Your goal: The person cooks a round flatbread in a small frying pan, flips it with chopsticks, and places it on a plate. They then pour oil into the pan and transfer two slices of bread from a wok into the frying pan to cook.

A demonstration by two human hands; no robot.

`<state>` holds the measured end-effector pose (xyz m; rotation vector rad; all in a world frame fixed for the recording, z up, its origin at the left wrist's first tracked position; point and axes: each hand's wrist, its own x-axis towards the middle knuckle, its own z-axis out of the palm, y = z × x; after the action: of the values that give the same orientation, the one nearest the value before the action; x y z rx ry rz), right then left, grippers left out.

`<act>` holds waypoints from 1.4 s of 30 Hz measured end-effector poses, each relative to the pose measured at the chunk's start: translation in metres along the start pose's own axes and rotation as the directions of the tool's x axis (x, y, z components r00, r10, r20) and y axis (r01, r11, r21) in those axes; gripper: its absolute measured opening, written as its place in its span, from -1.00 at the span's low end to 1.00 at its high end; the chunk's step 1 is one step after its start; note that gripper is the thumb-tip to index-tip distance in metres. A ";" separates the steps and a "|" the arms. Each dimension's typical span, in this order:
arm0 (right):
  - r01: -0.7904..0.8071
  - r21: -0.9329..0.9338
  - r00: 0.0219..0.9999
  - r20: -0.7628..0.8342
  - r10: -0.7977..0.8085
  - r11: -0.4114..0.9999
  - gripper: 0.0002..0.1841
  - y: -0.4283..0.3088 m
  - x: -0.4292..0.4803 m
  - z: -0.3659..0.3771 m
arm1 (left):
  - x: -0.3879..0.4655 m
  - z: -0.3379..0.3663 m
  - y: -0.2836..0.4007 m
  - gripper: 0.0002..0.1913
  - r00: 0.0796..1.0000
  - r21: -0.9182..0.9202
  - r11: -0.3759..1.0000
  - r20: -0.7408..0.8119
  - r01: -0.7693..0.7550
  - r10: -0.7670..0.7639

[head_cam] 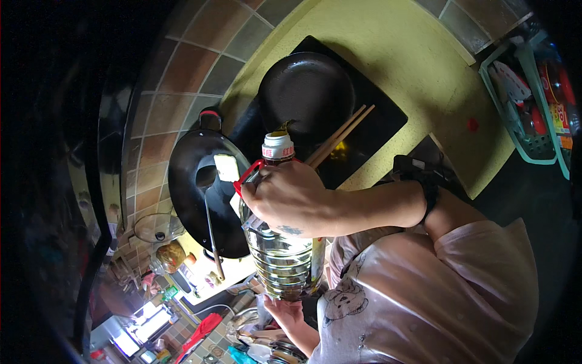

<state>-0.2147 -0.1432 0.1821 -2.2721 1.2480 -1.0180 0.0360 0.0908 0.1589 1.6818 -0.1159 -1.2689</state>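
My right hand (291, 193) grips the red handle (248, 177) of a large clear plastic oil bottle (282, 259) with a white collar at its open neck. My left hand (286, 311) supports the bottle's base from below. The bottle tilts towards a dark frying pan (307, 91), and golden oil (285, 126) shows at its mouth by the pan's near rim. A pair of wooden chopsticks (343, 136) slants beside the pan; their near ends vanish behind my right hand, so I cannot tell whether it holds them too.
The pan sits on a black cooktop (377, 116) on a yellow counter (386, 41). Left of the bottle stands a black wok (186, 182) with a long-handled ladle (210, 227). A glass lid (157, 227) and a jar (169, 257) are beyond. A green basket (536, 148) holds packets at right.
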 end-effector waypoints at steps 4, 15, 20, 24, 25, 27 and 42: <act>-0.006 0.028 1.000 -0.011 0.006 1.000 -0.85 0.000 -0.001 0.001 | 0.003 -0.003 0.000 -0.39 0.997 -0.093 0.995 0.061 0.042 -0.036; 0.130 -0.046 0.984 0.133 -0.123 0.991 -0.80 -0.006 0.032 -0.042 | 0.013 0.032 -0.013 -0.34 0.999 -0.241 0.969 0.029 0.051 -0.045; 0.199 0.209 0.980 -0.023 -0.198 0.958 -0.93 -0.014 0.049 -0.098 | 0.031 0.057 -0.016 -0.30 0.938 -0.380 0.915 0.347 0.138 0.002; 0.363 0.242 0.930 -0.156 -0.333 0.900 -0.84 -0.015 0.052 -0.146 | 0.044 0.095 -0.018 -0.28 0.881 -0.365 0.910 0.473 0.195 0.002; 0.348 0.125 0.932 -0.155 -0.328 0.929 -0.82 -0.015 0.054 -0.158 | 0.044 0.104 -0.018 -0.27 0.833 -0.348 0.908 0.553 0.233 -0.002; 0.186 0.253 0.979 -0.128 -0.158 0.949 -0.75 -0.014 0.056 -0.179 | 0.049 0.127 -0.017 -0.28 0.825 -0.298 0.910 0.560 0.288 -0.078; -0.499 0.195 0.822 -0.202 0.532 0.845 -0.79 0.031 -0.077 -0.287 | 0.056 0.224 -0.078 -0.55 0.417 0.212 0.920 0.907 -0.331 -0.059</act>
<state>-0.4710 -0.0865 0.3255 -1.5900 1.7172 -1.1470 -0.1474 -0.0438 0.0713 1.0020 -1.2104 -1.9953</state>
